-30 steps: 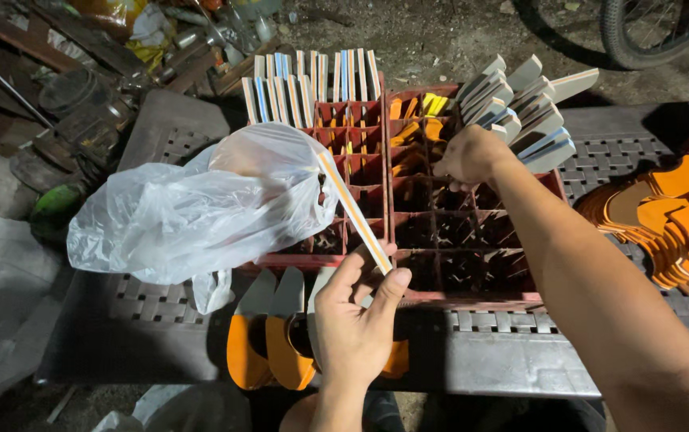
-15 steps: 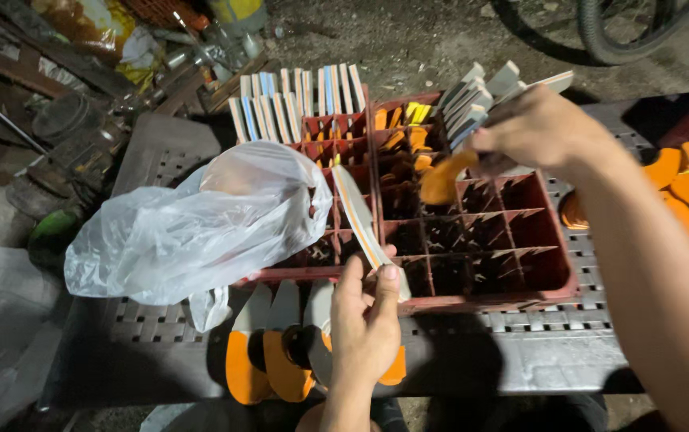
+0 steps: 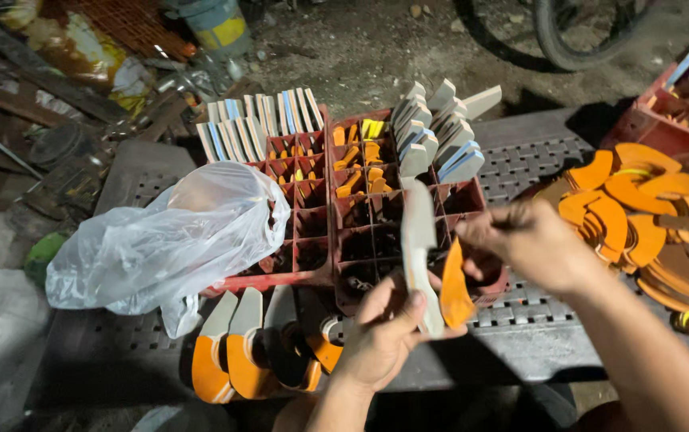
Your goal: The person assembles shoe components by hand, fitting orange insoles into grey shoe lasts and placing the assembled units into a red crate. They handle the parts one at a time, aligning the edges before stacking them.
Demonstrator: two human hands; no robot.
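My left hand (image 3: 380,332) grips a pale flat stick-shaped blade (image 3: 418,240) by its lower end and holds it upright over the near edge of a red compartment crate (image 3: 312,276). My right hand (image 3: 524,240) pinches an orange curved piece (image 3: 454,286) right beside the blade's lower part, nearly touching it. More pale blades (image 3: 436,132) stand in the crate's back right cells, striped ones (image 3: 260,124) at the back left, and small orange pieces (image 3: 358,156) fill middle cells.
A crumpled clear plastic bag (image 3: 168,240) lies over the crate's left side. Assembled orange-and-pale pieces (image 3: 252,348) lie at the near edge of the grey perforated table (image 3: 528,164). A heap of orange curved pieces (image 3: 640,212) sits at the right, a second red crate (image 3: 680,104) behind it.
My right hand came down from the back right of the crate with an orange piece and now holds it against the blade in my left hand. The view shifted left.
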